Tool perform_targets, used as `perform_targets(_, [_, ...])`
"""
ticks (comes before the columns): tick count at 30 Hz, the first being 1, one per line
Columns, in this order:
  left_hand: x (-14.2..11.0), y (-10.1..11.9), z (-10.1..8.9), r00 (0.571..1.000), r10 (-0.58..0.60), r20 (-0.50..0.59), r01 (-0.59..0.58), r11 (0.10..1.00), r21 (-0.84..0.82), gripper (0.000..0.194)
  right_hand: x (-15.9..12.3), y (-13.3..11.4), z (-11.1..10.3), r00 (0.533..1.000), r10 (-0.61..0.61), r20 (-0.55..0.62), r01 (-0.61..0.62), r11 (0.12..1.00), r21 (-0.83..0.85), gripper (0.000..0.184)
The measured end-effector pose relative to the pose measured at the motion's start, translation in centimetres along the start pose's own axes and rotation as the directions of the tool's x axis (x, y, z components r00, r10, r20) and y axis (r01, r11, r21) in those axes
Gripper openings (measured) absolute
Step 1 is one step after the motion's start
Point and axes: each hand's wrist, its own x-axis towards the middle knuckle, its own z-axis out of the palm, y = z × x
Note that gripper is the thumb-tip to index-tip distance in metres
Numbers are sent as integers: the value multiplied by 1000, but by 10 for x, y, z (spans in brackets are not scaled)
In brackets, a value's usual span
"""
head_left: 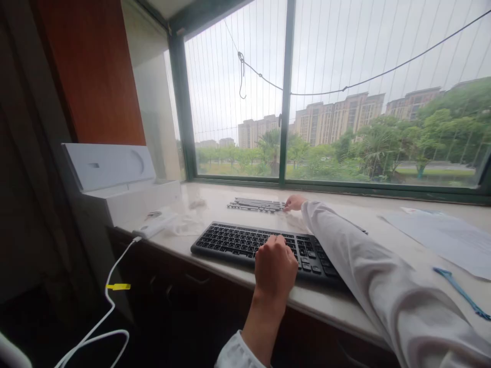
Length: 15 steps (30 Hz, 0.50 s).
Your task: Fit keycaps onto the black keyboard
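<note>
My hands on the stone ledge by the window

My left hand (275, 263) is curled, knuckles up, and its fingertips rest on the keys of the black keyboard (245, 244), holding nothing. My right arm reaches far past it, and my right hand (293, 203) touches the right end of a row of loose keys (256, 205) lying beyond the keyboard; I cannot tell if those fingers pinch one.

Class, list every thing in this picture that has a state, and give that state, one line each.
left hand: curled, resting on the black keyboard
right hand: reaching far, touching the key set
black keyboard: flat on the sill
key set: flat near the window
white box: lid open
white cable: hanging off the sill
</note>
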Motion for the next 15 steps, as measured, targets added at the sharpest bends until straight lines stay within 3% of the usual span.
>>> perform_targets(8, [1,-3,3,1000,3,23,-4,998,56,30,-33,-7,-23,994,-112,-13,112,993,37,48])
perform_targets(11, [2,-3,2,998,22,50,-27,995,100,31,-64,-13,-32,983,-185,-13,185,981,57,52])
perform_targets(15, [3,-1,-3,995,33,95,-47,987,153,34,-119,-22,-42,933,-355,-52,359,923,137,57])
